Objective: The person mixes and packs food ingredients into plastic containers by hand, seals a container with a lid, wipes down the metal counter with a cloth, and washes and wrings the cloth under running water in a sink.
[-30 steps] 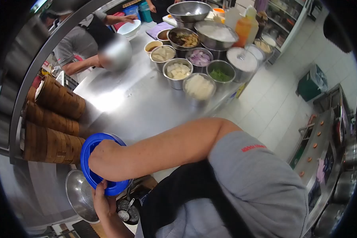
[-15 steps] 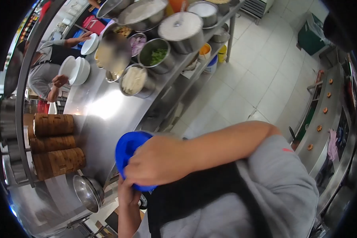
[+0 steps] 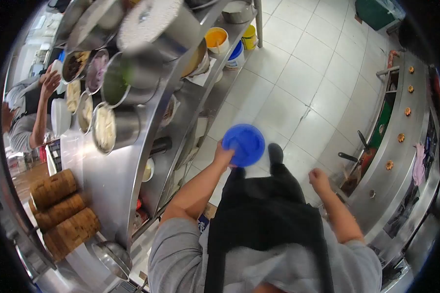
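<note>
A round blue plastic container (image 3: 244, 145) is held out in front of my body, above the tiled floor. My left hand (image 3: 224, 155) grips its left edge, with the fingers partly hidden by the rim. The inside looks blue and slightly blurred, and I cannot make out any contents. My right hand (image 3: 318, 179) hangs to the right, apart from the container, with its fingers curled in and nothing visible in them.
A steel counter (image 3: 100, 180) on the left bears metal food pots (image 3: 117, 129) and bamboo steamers (image 3: 71, 229). A co-worker's hand (image 3: 50, 80) is behind it. Buckets (image 3: 217, 40) stand on the lower shelf. A stove front (image 3: 383, 141) runs along the right, with a pink cloth (image 3: 418, 163).
My right hand has left the blue container and moved to the right. The container, in my left hand, has come away from the counter over the floor. The view has turned right and downward.
</note>
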`<action>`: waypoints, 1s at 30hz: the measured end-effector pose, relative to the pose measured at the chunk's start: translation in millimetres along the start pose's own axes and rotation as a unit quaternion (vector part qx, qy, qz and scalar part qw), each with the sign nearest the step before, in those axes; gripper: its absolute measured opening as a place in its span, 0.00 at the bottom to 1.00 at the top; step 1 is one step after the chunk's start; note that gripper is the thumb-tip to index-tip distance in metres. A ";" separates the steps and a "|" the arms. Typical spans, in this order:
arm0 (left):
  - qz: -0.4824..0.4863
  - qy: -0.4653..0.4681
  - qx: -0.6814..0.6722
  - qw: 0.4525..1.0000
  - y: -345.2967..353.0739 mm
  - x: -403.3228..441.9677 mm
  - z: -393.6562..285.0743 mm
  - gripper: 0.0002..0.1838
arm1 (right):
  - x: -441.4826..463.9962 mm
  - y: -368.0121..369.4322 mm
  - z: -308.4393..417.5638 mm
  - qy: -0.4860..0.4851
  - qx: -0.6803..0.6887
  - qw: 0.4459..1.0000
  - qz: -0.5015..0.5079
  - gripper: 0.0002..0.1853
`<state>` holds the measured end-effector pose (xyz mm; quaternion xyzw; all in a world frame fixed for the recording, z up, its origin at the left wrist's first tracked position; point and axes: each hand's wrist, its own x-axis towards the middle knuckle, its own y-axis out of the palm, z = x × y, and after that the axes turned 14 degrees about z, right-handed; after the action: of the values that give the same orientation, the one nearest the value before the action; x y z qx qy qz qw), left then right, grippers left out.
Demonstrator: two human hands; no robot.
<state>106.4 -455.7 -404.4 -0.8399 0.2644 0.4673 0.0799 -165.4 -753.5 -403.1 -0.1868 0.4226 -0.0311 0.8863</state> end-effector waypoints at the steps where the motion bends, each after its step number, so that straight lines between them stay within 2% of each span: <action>1: -0.036 -0.011 -0.020 0.999 -6.5 25.4 8.1 0.36 | 0.5 9.2 -14.8 0.036 0.014 0.999 -0.029 0.09; 2: -0.071 -0.024 -0.038 0.996 -12.8 49.9 18.5 0.35 | 4.0 19.8 -29.8 0.046 0.018 0.998 -0.029 0.09; 3: -0.065 -0.034 -0.033 0.997 -18.7 70.9 25.3 0.35 | 5.2 30.8 -39.2 0.076 0.052 0.995 -0.027 0.09; 5: -0.110 0.003 -0.086 0.990 -33.2 111.8 32.6 0.33 | 8.0 52.2 -52.6 0.116 0.091 0.989 -0.030 0.08; 7: -0.131 0.037 -0.047 0.989 -56.0 153.6 47.2 0.35 | 14.5 74.2 -58.8 0.100 0.180 0.979 -0.005 0.11; 8: -0.137 0.047 -0.033 0.989 -62.9 168.9 50.6 0.35 | 19.8 84.7 -63.1 0.110 0.183 0.977 -0.011 0.08; 10: -0.177 0.138 -0.044 0.973 -66.4 179.8 39.6 0.37 | 28.4 103.2 -77.7 0.126 0.199 0.972 -0.014 0.08; 11: -0.176 0.133 -0.038 0.975 -71.9 189.0 36.0 0.37 | 32.1 114.5 -84.9 0.137 0.212 0.967 -0.017 0.08; 12: -0.205 0.215 0.121 0.947 -79.5 200.4 33.7 0.37 | 39.3 130.5 -114.3 0.121 0.234 0.964 -0.009 0.08; 13: -0.224 0.290 0.276 0.889 -85.7 208.4 29.9 0.38 | 40.0 133.9 -111.9 0.127 0.240 0.962 -0.007 0.08; 15: -0.219 0.285 0.327 0.874 -95.6 217.9 11.2 0.37 | 43.0 133.5 -106.7 0.158 0.164 0.974 -0.019 0.08; 16: -0.216 0.283 0.373 0.857 -100.9 222.3 0.9 0.35 | 46.2 137.1 -115.2 0.136 0.222 0.966 -0.014 0.08; 17: -0.215 0.280 0.376 0.857 -106.8 227.4 -8.7 0.35 | 49.3 141.0 -123.1 0.138 0.224 0.965 -0.012 0.08; 19: -0.252 0.319 0.441 0.800 -123.3 241.0 -19.7 0.31 | 53.9 132.4 -115.1 0.146 0.159 0.976 -0.023 0.08; 20: -0.252 0.315 0.442 0.801 -130.1 244.8 -20.7 0.31 | 57.8 135.1 -123.5 0.172 0.177 0.969 -0.025 0.07; 22: -0.266 0.232 0.389 0.851 -145.4 245.0 -12.5 0.28 | 64.8 134.9 -129.3 0.184 0.189 0.964 -0.017 0.08; 26: -0.337 0.179 0.421 0.823 -166.4 254.0 17.6 0.24 | 74.6 140.0 -148.3 0.179 0.223 0.958 0.005 0.10; 29: -0.360 0.126 0.338 0.861 -154.2 254.6 31.7 0.25 | 80.0 133.1 -141.5 0.163 0.225 0.960 0.028 0.10; 30: -0.403 0.138 0.253 0.868 -144.9 258.3 37.9 0.25 | 81.2 129.6 -135.2 0.155 0.220 0.962 0.042 0.10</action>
<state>262.8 -413.8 -655.3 -0.8804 0.0201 0.1906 0.4338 -229.5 -691.7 -586.8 0.0375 0.5452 -0.1149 0.8295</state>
